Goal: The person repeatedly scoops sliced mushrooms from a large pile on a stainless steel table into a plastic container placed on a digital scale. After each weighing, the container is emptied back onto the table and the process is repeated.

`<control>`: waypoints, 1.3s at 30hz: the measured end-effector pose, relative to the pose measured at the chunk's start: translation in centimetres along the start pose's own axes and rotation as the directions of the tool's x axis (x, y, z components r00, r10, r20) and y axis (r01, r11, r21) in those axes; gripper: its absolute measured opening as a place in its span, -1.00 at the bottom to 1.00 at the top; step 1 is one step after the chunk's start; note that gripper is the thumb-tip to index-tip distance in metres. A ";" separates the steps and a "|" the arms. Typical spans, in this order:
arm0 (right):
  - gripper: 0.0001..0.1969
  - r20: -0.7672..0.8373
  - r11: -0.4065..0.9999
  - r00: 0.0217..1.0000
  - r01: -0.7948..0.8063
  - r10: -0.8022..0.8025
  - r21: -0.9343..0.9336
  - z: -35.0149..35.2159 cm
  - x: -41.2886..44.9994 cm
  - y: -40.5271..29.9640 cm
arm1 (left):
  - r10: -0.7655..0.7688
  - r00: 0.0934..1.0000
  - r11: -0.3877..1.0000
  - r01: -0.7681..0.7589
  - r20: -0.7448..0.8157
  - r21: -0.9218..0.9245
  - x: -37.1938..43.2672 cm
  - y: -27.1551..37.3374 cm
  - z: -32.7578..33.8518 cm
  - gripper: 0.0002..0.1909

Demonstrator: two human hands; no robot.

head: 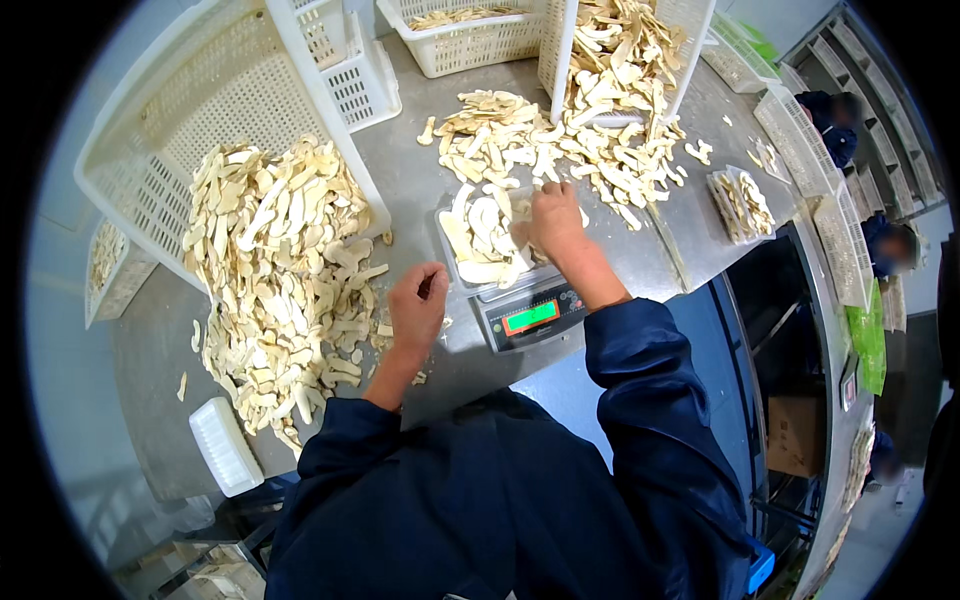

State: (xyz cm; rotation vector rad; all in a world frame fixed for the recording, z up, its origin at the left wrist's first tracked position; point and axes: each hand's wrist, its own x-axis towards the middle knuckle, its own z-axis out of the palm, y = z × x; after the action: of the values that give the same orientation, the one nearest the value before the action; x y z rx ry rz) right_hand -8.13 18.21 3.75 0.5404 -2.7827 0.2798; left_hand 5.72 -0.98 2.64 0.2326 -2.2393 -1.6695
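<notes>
My right hand (557, 221) is at the right side of a clear plastic tray (469, 288), fingers bent down; whether they pinch a slice is hidden. Pale dried mushroom slices (484, 229) lie in the tray, which rests on a digital scale (496, 337) with a lit green display. Left of the scale, my left hand (418, 307) is loosely curled above the metal table, and nothing shows in it. Beside it, a large heap of mushroom slices (285, 300) spills from a tipped white plastic crate (217, 75). A second pile (495, 139) spreads behind the tray.
Another tipped crate (553, 60) holds slices at the back, near an upright crate (480, 49). A filled clear pack (741, 206) lies at right on the metal table (465, 367). A white plastic tray (225, 446) sits front left. Co-workers (836, 124) are at the far right.
</notes>
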 end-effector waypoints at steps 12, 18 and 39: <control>-0.72 0.386 0.670 0.919 -0.234 -0.084 0.705 -7.0 -0.5 -2.9 | -0.384 0.796 0.068 0.530 0.468 -0.845 0.7 5.8 2.6 -0.62; -0.75 0.040 0.600 0.982 -0.145 0.185 0.786 -10.2 -3.1 1.0 | -0.352 0.792 0.109 0.563 0.498 -0.819 0.9 -1.6 -2.8 -0.68; -0.88 0.512 0.256 0.792 -0.599 0.334 0.759 -4.0 -18.3 1.1 | 0.049 0.973 0.896 0.058 -0.227 0.440 -0.4 -3.6 -5.9 -0.74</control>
State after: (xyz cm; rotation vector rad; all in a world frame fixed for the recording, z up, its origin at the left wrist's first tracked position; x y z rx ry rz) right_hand 8.70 26.26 1.48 -0.1766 -2.6810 2.1023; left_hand 8.02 -7.20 0.66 0.5157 -2.4014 -1.0399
